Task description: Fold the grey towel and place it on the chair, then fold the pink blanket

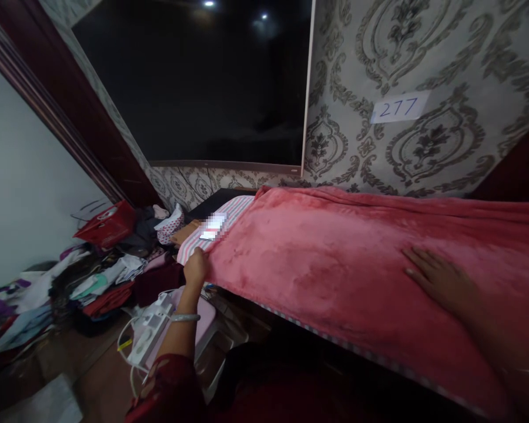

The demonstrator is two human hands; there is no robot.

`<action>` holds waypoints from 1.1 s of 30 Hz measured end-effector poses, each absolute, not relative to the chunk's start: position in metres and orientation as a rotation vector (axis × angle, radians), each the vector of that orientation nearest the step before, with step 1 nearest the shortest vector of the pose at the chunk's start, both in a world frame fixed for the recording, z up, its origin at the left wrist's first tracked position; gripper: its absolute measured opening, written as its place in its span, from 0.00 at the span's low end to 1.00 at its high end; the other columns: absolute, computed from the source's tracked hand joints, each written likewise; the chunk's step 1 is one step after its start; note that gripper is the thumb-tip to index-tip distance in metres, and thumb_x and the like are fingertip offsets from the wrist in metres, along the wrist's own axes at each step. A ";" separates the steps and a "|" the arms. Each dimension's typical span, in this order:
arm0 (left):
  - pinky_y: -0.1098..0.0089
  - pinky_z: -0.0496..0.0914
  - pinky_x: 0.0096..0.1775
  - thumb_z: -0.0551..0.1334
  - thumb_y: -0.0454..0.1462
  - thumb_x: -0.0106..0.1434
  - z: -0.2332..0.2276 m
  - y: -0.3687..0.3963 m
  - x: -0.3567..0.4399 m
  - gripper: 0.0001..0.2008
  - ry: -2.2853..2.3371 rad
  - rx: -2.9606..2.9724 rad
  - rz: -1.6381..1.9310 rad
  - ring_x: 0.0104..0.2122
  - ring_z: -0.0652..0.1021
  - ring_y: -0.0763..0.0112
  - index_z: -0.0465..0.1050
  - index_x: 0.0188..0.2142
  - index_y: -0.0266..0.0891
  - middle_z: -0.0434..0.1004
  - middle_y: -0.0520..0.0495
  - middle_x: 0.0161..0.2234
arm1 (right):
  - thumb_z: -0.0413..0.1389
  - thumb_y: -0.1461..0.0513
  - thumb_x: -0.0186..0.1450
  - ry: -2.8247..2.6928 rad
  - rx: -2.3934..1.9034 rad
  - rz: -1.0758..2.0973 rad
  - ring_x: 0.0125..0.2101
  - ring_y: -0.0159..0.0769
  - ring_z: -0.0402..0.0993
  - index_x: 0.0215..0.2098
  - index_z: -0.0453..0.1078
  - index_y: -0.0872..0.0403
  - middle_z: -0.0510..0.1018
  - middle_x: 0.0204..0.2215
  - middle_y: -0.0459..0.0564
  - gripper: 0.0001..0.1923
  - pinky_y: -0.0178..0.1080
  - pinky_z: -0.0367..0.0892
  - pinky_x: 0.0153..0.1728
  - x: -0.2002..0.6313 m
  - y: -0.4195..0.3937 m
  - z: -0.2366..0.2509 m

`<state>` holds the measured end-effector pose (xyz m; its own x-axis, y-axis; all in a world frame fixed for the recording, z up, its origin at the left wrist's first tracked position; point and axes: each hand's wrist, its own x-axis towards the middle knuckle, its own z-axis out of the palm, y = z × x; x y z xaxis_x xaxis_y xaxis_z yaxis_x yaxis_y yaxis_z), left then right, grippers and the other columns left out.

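blanket: pink plush blanket (335, 258) is spread over a raised surface, from the left corner to the right frame edge; near edge overhangs, striped cloth (229, 220) is exposed at the far left end.
left hand: left hand (197, 265) is closed on the blanket's near-left corner, fingers curled round the edge; a bangle (185, 318) is worn on the wrist.
right hand: right hand (438, 279) is laid flat on the blanket, fingers spread and open, nothing gripped.
phone: a phone (214, 226) is lying on the striped cloth, just beyond the gripped corner.
risk 1: if the corner is tugged or flung leftward, the phone is likely caught or covered, possibly knocked off the far end.
risk 2: with only a flat palm on the right, the plush is judged prone to slipping and bunching under a pull.
below: an iron (150, 329) with its cord is parked beneath the left corner; hanging cloth could be snagged there.
left floor: clothes pile (92, 282) and a red bag (108, 223) are heaped, well apart from the hands.
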<state>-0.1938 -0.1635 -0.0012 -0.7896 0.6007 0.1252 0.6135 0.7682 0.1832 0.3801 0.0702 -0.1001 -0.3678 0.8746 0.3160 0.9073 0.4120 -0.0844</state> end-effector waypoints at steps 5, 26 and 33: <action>0.61 0.70 0.40 0.46 0.32 0.68 0.009 -0.161 -0.184 0.16 -2.836 -1.077 -0.314 0.40 0.80 0.55 0.69 0.48 0.30 0.77 0.30 0.41 | 0.35 0.47 0.65 -2.356 -1.571 -0.113 0.66 0.51 0.55 0.69 0.56 0.50 0.61 0.66 0.57 0.37 0.55 0.54 0.64 0.376 0.067 -0.094; 0.46 0.48 0.65 0.44 0.51 0.70 -0.015 0.071 -0.028 0.32 -2.237 -2.174 -0.121 0.69 0.53 0.53 0.54 0.68 0.41 0.51 0.38 0.71 | 0.38 0.47 0.71 -2.362 -1.595 -0.125 0.67 0.48 0.53 0.69 0.56 0.47 0.59 0.68 0.50 0.33 0.57 0.54 0.64 0.373 0.068 -0.089; 0.33 0.52 0.59 0.46 0.53 0.68 -0.010 0.081 -0.022 0.35 -2.423 -1.875 -0.119 0.66 0.57 0.36 0.61 0.64 0.31 0.56 0.23 0.66 | 0.38 0.46 0.72 -2.347 -1.598 -0.065 0.68 0.48 0.51 0.70 0.55 0.45 0.56 0.69 0.48 0.32 0.59 0.52 0.64 0.368 0.064 -0.080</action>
